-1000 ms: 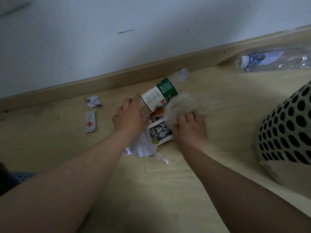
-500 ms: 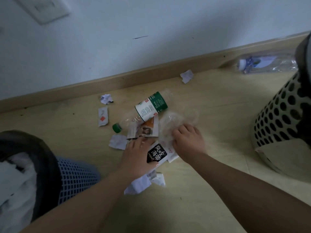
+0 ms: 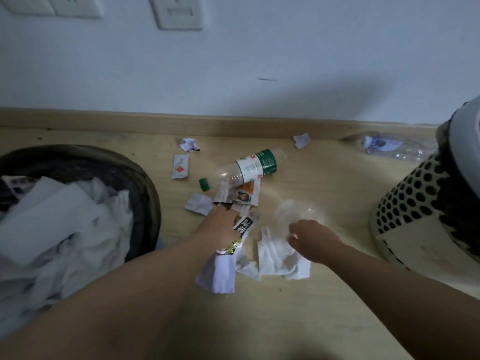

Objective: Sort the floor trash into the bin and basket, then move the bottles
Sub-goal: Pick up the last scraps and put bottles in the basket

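Note:
My left hand (image 3: 220,226) grips a black-and-white snack wrapper (image 3: 244,227) together with white paper (image 3: 218,272) that hangs below it. My right hand (image 3: 309,239) pinches a clear plastic bag (image 3: 298,213) above crumpled white tissue (image 3: 275,258) on the floor. A green-labelled plastic bottle (image 3: 254,166) lies on its side beyond the hands, its green cap (image 3: 204,183) loose beside it. A torn printed wrapper (image 3: 240,194) lies under the bottle's neck. A second clear bottle (image 3: 389,148) lies by the skirting at the far right.
A dark bin (image 3: 145,183) full of white paper stands at the left. A perforated white basket (image 3: 407,203) stands at the right. Small scraps lie near the wall: a crumpled paper (image 3: 189,144), a sachet (image 3: 180,166), a white piece (image 3: 198,203) and another (image 3: 301,140).
The view has swung back and up, bringing the bin into sight. My left hand lifted the wrapper and paper off the floor toward me; my right hand drew back with the plastic bag.

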Demonstrator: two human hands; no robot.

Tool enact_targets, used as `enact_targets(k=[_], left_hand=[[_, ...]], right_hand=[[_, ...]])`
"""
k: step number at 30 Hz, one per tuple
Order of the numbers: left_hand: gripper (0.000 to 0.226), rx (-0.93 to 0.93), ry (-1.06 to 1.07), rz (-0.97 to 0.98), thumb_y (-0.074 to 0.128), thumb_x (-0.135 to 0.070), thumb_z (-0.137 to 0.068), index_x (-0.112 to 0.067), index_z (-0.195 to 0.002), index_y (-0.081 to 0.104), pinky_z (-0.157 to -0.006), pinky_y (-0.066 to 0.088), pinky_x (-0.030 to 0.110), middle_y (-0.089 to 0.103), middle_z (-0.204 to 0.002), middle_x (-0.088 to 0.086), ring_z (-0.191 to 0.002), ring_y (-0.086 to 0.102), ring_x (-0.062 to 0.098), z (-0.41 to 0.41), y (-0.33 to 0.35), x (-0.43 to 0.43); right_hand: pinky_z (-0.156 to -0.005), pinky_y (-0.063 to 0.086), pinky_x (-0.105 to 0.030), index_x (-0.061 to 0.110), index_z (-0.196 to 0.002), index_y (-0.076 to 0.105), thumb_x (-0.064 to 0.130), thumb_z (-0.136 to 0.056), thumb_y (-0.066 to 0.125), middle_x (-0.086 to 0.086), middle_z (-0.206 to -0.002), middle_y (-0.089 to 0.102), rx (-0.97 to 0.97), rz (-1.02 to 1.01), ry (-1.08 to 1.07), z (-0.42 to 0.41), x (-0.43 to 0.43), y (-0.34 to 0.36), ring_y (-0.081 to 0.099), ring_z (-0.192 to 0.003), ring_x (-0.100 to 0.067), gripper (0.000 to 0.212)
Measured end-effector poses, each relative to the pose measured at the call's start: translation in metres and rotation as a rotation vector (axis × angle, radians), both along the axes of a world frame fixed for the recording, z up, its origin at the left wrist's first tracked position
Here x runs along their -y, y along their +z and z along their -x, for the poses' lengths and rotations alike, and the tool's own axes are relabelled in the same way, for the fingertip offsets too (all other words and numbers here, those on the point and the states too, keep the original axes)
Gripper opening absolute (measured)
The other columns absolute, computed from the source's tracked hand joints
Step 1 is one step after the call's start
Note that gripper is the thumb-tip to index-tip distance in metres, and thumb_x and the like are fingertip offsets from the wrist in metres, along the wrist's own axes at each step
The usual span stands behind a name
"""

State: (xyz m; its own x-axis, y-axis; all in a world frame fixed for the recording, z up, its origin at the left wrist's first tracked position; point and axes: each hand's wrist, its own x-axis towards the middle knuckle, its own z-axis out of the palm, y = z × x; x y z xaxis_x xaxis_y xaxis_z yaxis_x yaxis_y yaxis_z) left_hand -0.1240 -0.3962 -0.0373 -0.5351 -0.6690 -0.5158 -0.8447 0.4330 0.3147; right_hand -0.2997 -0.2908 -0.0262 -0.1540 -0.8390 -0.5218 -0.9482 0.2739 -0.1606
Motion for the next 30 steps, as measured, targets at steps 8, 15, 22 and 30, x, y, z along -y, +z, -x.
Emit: enact_targets(k=[8, 15, 22, 30], left_hand=[[0.018, -0.305, 0.384, -0.184, 0.039, 0.001, -0.091, -0.012, -0.079, 0.035, -0.045, 0.027, 0.02, 0.04, -0.074, 0.002, -0.059, 0.037, 0.012, 0.002, 0.071, 0.002], [0.036, -0.326, 0.449, -0.138, 0.036, 0.004, -0.089, -0.009, -0.123, 0.038, -0.052, 0.035, 0.027, 0.047, -0.084, 0.006, -0.071, 0.047, 0.02, -0.007, 0.089, 0.002], [0.015, -0.417, 0.567, -0.192, 0.035, 0.0, -0.094, -0.012, -0.098, 0.041, -0.053, 0.033, 0.025, 0.045, -0.08, 0.003, -0.069, 0.042, 0.017, -0.031, 0.093, 0.014], [0.037, -0.564, 0.82, -0.361, 0.037, -0.002, -0.097, 0.003, -0.133, 0.044, -0.084, 0.046, 0.031, 0.053, -0.112, 0.015, -0.092, 0.047, 0.021, -0.003, 0.063, 0.02]], right_hand=[[-0.072, 0.036, -0.026, 0.011, -0.074, 0.044, 0.021, -0.095, 0.041, -0.011, -0.089, 0.052, 0.045, 0.133, -0.246, -0.015, 0.038, 0.083, 0.052, -0.087, -0.025, 0.024], [-0.047, 0.025, -0.022, 0.015, -0.068, 0.037, 0.013, -0.087, 0.046, 0.002, -0.066, 0.039, 0.388, 0.418, -0.534, -0.064, 0.054, 0.136, 0.038, -0.058, -0.011, 0.022], [-0.051, 0.033, -0.022, 0.015, -0.072, 0.038, 0.003, -0.083, 0.051, 0.002, -0.068, 0.042, 0.37, 0.469, -0.527, -0.058, 0.041, 0.12, 0.04, -0.061, -0.012, 0.021], [-0.053, 0.038, -0.025, 0.018, -0.107, 0.039, -0.007, -0.083, 0.046, -0.002, -0.074, 0.045, 0.707, 0.523, -0.758, -0.048, 0.055, 0.099, 0.042, -0.061, -0.013, 0.035]])
